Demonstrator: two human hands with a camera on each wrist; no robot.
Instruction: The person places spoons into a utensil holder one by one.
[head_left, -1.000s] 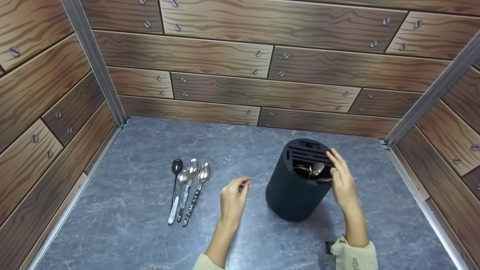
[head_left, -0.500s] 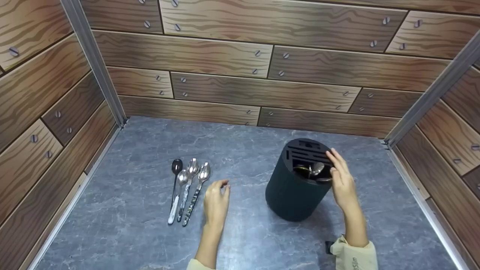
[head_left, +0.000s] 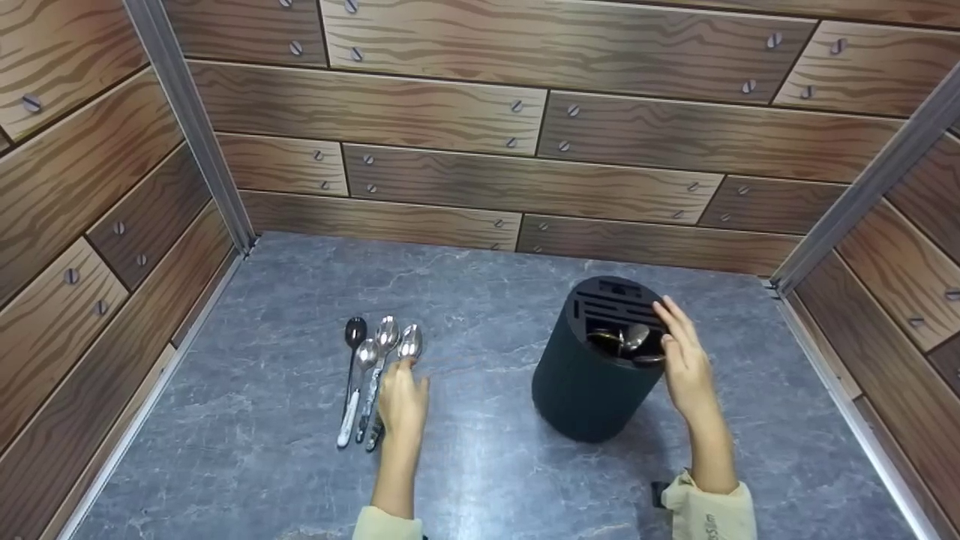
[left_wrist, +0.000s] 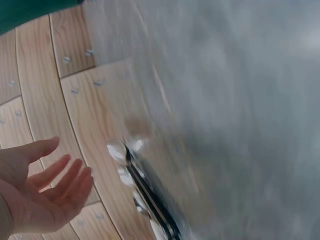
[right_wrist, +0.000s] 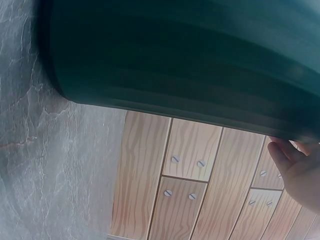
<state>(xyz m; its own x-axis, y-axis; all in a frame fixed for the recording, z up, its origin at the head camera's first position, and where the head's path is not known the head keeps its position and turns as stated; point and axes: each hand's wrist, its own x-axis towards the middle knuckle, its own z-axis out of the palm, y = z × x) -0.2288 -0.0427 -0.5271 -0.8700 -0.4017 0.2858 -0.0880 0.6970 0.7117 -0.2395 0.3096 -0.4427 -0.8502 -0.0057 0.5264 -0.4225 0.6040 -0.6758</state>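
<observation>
Desk's (head_left: 480,300) got the holder (head_left: 589,390) over on the right, with the right hand (head_left: 688,371) against its rim, fingers fairly straight. The left hand (head_left: 403,397) just swung over to the four spoons (head_left: 387,334) lying on the left; fingers loosely spread, pinching nothing. Looks like a reach for the rightmost one, no spoon lifted yet.

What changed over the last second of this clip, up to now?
The left hand moved leftward across the table, away from the dark green holder, and is now over the rightmost spoon, partly covering it. Nothing was visibly taken hold of or let go. The right hand stayed against the holder's rim; the holder and the other three spoons stayed put.
</observation>
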